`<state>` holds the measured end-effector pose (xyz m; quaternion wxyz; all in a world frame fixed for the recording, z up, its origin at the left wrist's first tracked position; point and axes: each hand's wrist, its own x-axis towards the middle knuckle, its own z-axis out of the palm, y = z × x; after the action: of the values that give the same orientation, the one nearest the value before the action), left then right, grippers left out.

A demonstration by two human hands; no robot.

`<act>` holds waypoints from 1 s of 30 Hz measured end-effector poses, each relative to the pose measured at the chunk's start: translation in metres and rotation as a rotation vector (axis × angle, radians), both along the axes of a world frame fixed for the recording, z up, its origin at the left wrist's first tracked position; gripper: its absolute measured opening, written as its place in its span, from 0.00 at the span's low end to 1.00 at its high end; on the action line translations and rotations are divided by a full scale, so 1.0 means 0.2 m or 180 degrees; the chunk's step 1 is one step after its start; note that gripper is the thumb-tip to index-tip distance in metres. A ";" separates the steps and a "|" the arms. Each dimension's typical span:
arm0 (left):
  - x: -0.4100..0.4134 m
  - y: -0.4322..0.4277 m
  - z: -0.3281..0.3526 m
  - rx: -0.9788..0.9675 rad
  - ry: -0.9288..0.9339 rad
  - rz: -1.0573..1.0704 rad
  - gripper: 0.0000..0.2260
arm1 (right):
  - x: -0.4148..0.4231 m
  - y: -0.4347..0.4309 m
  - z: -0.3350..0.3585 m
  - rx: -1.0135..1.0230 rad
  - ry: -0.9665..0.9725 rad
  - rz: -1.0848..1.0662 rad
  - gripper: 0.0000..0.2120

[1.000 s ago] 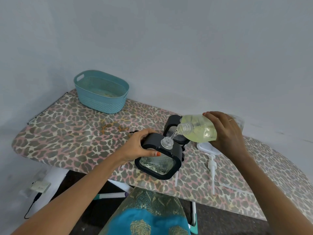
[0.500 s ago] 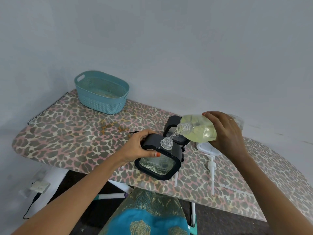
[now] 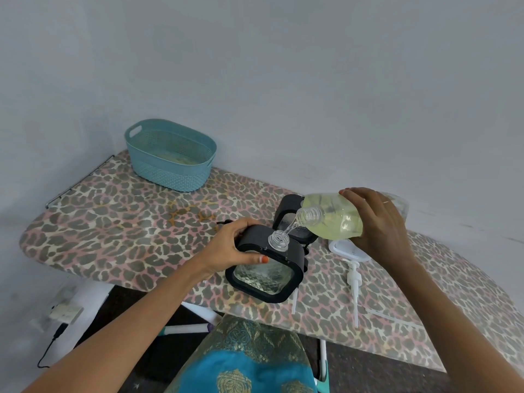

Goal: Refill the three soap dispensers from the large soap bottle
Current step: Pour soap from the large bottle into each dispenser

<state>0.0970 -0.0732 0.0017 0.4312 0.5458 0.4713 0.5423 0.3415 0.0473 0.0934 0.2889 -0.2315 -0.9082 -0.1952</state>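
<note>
My right hand (image 3: 380,222) gripped the large soap bottle (image 3: 337,219), tipped neck-down toward the left. A thin stream of soap (image 3: 289,229) fell from it into the threaded mouth of the near dispenser (image 3: 263,276). My left hand (image 3: 229,245) clasped that dispenser's black frame at the front of the ironing board (image 3: 113,222). A second dispenser (image 3: 286,208) stood just behind, a white pump (image 3: 354,276) lay beside them, and a teal basket (image 3: 170,157) sat well apart.
</note>
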 end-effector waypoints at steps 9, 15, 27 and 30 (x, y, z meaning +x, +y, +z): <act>0.01 -0.01 0.01 -0.0019 -0.0080 -0.0028 0.32 | 0.00 0.00 0.00 -0.0009 -0.0020 0.0009 0.38; 0.01 0.00 0.00 -0.0037 -0.0094 -0.0014 0.32 | 0.01 -0.01 0.00 -0.0002 0.0018 0.0027 0.37; 0.03 -0.01 0.00 -0.0028 -0.0096 -0.0056 0.31 | 0.01 0.00 0.01 0.0077 0.0014 0.0031 0.37; 0.03 0.00 0.00 -0.0009 -0.0083 -0.0044 0.32 | 0.01 0.00 0.01 0.0125 -0.0013 0.0022 0.37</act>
<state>0.1021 -0.0736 0.0015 0.4419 0.5413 0.4626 0.5457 0.3430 0.0469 0.0951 0.2923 -0.2222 -0.9056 -0.2124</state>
